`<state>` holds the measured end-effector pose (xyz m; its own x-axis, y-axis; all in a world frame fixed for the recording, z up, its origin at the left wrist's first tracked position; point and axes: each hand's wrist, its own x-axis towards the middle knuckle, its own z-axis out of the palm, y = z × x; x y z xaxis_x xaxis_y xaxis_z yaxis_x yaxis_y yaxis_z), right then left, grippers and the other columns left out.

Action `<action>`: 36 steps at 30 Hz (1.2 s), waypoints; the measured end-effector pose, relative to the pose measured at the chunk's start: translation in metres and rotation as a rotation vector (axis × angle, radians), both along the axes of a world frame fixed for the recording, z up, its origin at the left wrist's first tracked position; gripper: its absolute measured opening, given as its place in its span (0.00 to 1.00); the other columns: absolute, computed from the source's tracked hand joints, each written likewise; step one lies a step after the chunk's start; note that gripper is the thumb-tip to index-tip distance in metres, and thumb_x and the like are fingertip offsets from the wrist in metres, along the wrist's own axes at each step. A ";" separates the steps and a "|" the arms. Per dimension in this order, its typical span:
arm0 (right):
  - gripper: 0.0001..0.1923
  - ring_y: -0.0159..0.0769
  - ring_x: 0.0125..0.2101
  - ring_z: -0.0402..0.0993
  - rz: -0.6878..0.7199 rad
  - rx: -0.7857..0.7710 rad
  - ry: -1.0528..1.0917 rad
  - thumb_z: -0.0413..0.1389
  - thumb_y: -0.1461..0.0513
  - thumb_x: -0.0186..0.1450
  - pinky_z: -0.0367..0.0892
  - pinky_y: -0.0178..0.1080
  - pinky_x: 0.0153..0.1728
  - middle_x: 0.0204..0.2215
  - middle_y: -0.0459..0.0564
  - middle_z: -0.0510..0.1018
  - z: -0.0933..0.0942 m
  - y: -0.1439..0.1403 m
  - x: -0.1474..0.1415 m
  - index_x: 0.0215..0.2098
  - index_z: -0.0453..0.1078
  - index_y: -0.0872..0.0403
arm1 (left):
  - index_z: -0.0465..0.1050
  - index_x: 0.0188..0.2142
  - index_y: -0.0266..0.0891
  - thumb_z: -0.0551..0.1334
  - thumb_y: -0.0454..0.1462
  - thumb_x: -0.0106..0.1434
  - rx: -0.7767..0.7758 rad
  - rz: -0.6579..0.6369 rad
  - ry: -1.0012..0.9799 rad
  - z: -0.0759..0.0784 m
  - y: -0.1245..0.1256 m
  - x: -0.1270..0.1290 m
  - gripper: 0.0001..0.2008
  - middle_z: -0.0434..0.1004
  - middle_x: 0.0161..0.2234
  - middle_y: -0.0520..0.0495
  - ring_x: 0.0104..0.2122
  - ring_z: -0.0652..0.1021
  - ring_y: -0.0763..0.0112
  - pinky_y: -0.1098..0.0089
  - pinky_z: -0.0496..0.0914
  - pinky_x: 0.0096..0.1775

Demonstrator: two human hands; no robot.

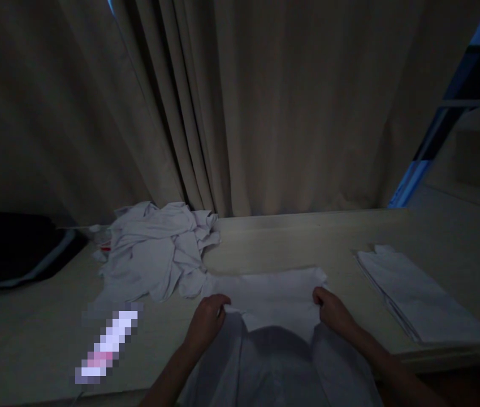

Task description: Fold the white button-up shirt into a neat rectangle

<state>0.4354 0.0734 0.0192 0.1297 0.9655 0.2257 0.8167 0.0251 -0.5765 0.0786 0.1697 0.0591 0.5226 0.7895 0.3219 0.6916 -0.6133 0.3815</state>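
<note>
Item: white garment (277, 299), flat on the worktop (307, 237) and hanging over its near edge; my left grip (206, 322) and right grip (332, 312) each pinch a fold edge, mid-fold by my reckoning. Beyond left grip: crumpled white heap (155, 249); right of right grip: folded stack (418, 299). Next likely needs an even crease.
</note>
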 end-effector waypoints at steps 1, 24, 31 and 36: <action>0.11 0.33 0.26 0.60 -0.014 0.006 0.012 0.42 0.71 0.45 0.51 0.34 0.27 0.22 0.42 0.61 0.002 0.002 0.001 0.25 0.51 0.50 | 0.73 0.39 0.39 0.51 0.27 0.54 0.004 0.004 -0.006 0.001 -0.001 0.000 0.16 0.79 0.40 0.45 0.42 0.76 0.65 0.61 0.69 0.46; 0.06 0.35 0.29 0.67 -0.111 -0.283 0.184 0.50 0.60 0.55 0.61 0.37 0.31 0.27 0.44 0.69 -0.052 -0.094 -0.004 0.32 0.59 0.50 | 0.69 0.43 0.40 0.58 0.42 0.53 -0.399 0.343 -0.285 -0.104 -0.093 -0.059 0.18 0.76 0.43 0.39 0.42 0.77 0.57 0.57 0.73 0.44; 0.21 0.31 0.16 0.68 -0.189 -0.593 0.748 0.48 0.44 0.57 0.58 0.34 0.17 0.24 0.45 0.74 -0.071 -0.104 -0.031 0.35 0.60 0.52 | 0.68 0.31 0.40 0.55 0.54 0.51 -0.981 0.479 -0.437 -0.107 -0.115 -0.031 0.20 0.76 0.29 0.46 0.28 0.78 0.63 0.63 0.72 0.31; 0.25 0.33 0.19 0.70 -0.286 -0.534 0.846 0.54 0.42 0.53 0.61 0.34 0.19 0.20 0.44 0.73 -0.073 -0.100 -0.038 0.36 0.64 0.52 | 0.63 0.37 0.39 0.54 0.56 0.53 -1.153 0.613 -0.418 -0.079 -0.098 -0.034 0.23 0.76 0.32 0.44 0.19 0.76 0.66 0.66 0.69 0.21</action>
